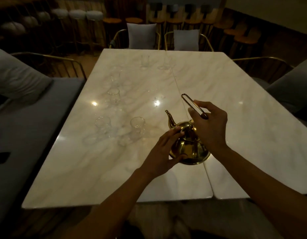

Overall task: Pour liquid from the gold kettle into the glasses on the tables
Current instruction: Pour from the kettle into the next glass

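The gold kettle [189, 145] sits on the seam between two white marble tables [97, 169], its spout pointing up and left. My right hand [208, 125] grips the kettle's tall wire handle from above. My left hand [164, 152] holds the kettle's body, fingertips near the lid. Several clear glasses stand on the left table: one [137, 127] just left of the spout, another [102, 124] further left, one [113, 96] in the middle, and more [145, 60] near the far edge.
Grey cushioned benches [28, 104] flank the left side, another cushion [290, 90] is at the right. Two chairs with pillows [141, 36] stand at the far end, stools behind them. A dark phone-like object [1, 157] lies on the left bench.
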### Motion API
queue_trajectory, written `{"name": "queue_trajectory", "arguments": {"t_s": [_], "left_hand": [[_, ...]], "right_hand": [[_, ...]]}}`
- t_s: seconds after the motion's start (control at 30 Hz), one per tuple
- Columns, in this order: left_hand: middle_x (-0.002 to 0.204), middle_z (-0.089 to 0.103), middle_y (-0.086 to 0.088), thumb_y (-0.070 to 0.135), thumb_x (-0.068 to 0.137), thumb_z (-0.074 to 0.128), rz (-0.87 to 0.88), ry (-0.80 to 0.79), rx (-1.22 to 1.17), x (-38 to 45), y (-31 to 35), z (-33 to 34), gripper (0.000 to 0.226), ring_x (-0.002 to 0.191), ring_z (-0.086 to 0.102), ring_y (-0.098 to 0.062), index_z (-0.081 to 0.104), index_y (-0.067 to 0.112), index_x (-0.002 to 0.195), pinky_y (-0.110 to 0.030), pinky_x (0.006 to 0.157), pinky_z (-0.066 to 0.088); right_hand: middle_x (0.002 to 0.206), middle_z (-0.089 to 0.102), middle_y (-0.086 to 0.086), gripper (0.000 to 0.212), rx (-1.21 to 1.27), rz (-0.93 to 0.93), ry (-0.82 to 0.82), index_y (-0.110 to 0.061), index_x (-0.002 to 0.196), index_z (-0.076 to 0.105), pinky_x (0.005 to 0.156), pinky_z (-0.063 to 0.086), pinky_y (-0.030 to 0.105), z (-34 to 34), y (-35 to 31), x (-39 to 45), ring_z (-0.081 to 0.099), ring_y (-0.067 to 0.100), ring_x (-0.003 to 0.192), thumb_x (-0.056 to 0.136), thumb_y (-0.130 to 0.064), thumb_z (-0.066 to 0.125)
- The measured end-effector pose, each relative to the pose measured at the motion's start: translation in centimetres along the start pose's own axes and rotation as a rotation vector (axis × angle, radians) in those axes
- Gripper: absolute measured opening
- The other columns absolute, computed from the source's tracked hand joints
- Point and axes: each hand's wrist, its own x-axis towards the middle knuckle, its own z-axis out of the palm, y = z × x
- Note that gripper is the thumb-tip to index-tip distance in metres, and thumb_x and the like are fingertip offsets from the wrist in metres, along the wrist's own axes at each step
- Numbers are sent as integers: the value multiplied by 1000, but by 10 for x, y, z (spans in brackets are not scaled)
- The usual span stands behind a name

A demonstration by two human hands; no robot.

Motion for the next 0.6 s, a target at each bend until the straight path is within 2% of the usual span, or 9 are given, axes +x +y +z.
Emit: {"name": "queue_trajectory", "arguments": {"t_s": [0.13,0.23,0.3,0.37,0.43,0.5,0.6], "left_hand": [[157,24,4,35,86,70,-37,-14,-4,-16,-10,-17,72,143,24,-11,33,22,147,-33,110,39],[157,23,6,36,86,69,-57,-41,-7,-23,-22,-29,73,143,24,-11,31,25,147,-33,109,41],[157,23,8,36,86,69,-69,-52,-21,-28,-31,-36,72,143,24,-9,31,26,147,-29,109,38],[157,22,10,37,87,69,-83,-64,-45,-33,-42,-44,72,143,22,-7,31,27,146,-24,110,34],[157,23,9,38,87,69,-94,-88,-84,-36,-52,-51,72,143,23,-8,30,28,146,-23,110,32],[156,25,8,40,87,68,-106,-110,-124,-38,-61,-57,71,143,25,-11,30,29,146,-25,110,33],[155,29,7,56,86,58,-96,-124,-159,-40,-73,-64,71,141,28,-12,29,31,145,-28,110,34]], "right_hand": [[99,72,-2,27,24,34,-44,-17,111,69,55,43,8,22,-1,-9,55,-3,52,84,-19,73],[95,72,4,27,42,80,-72,-19,110,70,64,47,22,40,-3,-14,55,2,63,83,-21,73],[96,71,3,27,36,97,-78,-20,110,70,67,50,26,53,-6,-17,58,8,67,83,-21,74],[97,71,-4,28,0,103,-76,-19,110,69,67,52,19,66,-11,-18,62,6,68,83,-21,74],[81,66,-10,28,-34,128,-73,-20,110,69,56,47,9,78,-16,-19,57,1,55,83,-20,74],[64,58,-13,25,-47,167,-69,-19,107,70,47,42,9,88,-21,-20,48,2,43,83,-19,74],[62,55,-17,22,-77,189,-56,-17,104,70,46,40,7,104,-28,-21,47,1,39,83,-17,74]]}}
